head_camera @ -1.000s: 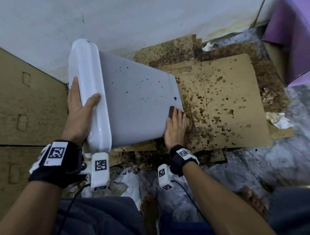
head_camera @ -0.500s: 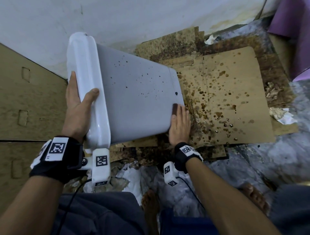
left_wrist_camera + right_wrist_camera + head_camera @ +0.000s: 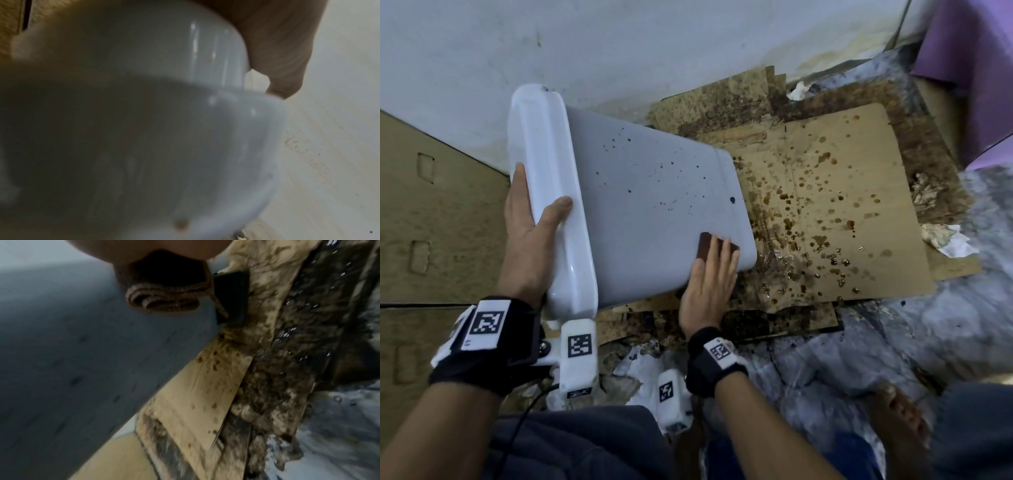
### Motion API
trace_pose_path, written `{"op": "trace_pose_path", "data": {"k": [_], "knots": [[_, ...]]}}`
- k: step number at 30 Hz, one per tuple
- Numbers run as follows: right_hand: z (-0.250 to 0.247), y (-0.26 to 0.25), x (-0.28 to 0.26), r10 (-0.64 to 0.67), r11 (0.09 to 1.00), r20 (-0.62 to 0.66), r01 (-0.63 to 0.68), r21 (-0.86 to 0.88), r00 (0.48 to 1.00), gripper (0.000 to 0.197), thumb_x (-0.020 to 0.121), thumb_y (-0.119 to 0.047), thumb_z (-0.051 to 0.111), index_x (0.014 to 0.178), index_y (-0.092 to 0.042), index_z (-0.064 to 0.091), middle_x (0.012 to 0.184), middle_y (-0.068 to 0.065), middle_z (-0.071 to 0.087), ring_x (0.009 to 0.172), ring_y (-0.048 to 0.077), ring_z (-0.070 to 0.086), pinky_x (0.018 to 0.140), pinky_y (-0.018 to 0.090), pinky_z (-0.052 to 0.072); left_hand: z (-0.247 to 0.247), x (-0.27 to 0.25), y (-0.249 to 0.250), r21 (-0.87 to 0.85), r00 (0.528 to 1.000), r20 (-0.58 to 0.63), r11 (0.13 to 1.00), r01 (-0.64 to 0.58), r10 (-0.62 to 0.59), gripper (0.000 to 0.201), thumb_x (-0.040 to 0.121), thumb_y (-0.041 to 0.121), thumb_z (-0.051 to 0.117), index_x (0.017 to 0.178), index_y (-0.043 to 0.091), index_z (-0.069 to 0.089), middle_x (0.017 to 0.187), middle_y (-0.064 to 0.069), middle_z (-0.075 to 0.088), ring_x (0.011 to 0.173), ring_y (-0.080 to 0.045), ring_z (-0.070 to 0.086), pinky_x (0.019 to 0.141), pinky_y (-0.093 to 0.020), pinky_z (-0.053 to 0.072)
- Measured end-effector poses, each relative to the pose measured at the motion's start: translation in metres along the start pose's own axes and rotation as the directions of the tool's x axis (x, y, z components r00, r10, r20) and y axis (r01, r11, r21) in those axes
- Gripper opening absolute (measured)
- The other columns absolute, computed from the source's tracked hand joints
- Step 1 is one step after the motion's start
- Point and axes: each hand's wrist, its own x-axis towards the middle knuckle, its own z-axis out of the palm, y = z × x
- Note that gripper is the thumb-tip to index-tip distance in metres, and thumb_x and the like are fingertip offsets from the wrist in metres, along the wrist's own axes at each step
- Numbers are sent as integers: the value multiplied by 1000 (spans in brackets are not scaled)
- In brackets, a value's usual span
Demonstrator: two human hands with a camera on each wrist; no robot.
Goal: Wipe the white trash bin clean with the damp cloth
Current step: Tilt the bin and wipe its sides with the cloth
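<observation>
The white trash bin (image 3: 647, 212) lies tilted on its side, lid end to the left, its grey-white side speckled with dark brown spots. My left hand (image 3: 537, 195) grips the lid rim, thumb on top and fingers behind. The left wrist view shows the blurred bin (image 3: 164, 129) close up with a thumb (image 3: 283, 56) over its edge. My right hand (image 3: 714, 263) lies flat with straight fingers, pressing a folded brown cloth (image 3: 710, 245) against the bin's side near its lower bottom corner. In the right wrist view the cloth (image 3: 164, 300) sits folded under the palm on the bin (image 3: 82, 353).
Stained, wet cardboard sheets (image 3: 842, 212) cover the floor under and right of the bin. A white wall (image 3: 688, 51) stands behind, a cardboard box (image 3: 431, 222) to the left and a purple object (image 3: 969, 68) at top right. Crumpled paper (image 3: 945, 240) and my bare foot (image 3: 897, 421) lie nearby.
My right hand has slid the cloth a little away from the bin's bottom corner, toward the lid, and more cloth shows beyond the fingertips. The left hand keeps its hold.
</observation>
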Motion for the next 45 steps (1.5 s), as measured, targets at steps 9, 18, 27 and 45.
{"op": "trace_pose_path", "data": {"k": [9, 18, 27, 45], "knots": [[-6, 44, 60, 372, 927, 54, -373, 19, 927, 51, 105, -27, 22, 154, -14, 15, 162, 6, -6, 148, 26, -9, 119, 45, 5, 2, 1, 1, -21, 1000, 3, 1000, -3, 3, 77, 81, 53, 64, 151, 47, 31, 159, 0, 36, 143, -26, 42, 115, -58, 35], [-13, -40, -27, -362, 922, 267, 385, -34, 893, 57, 99, -41, 11, 154, -26, 9, 162, -6, -1, 148, 14, -12, 120, 42, -6, 0, -4, 4, 26, 1000, -1, 1000, -2, 2, 79, 80, 58, 62, 151, 52, 26, 162, 6, 30, 148, -21, 34, 119, -55, 30], [-14, -98, 2, -599, 748, 483, 661, 52, 639, 53, 102, -27, 28, 153, -24, 14, 162, -2, 6, 149, 14, -7, 120, 46, 12, 5, -31, 23, 85, 1000, -12, 996, 12, -11, 90, 76, 68, 55, 155, 50, 16, 164, 11, 20, 151, -15, 25, 123, -51, 24], [-25, -79, 10, -621, 718, 434, 695, -19, 653, 53, 102, -32, 31, 153, -29, 15, 162, -5, 4, 149, 12, -5, 116, 39, 12, 22, -59, 53, 212, 986, -160, 977, -17, 52, 73, 92, 54, 62, 138, 5, 32, 132, -2, 25, 135, -23, 35, 114, -38, 32]]}}
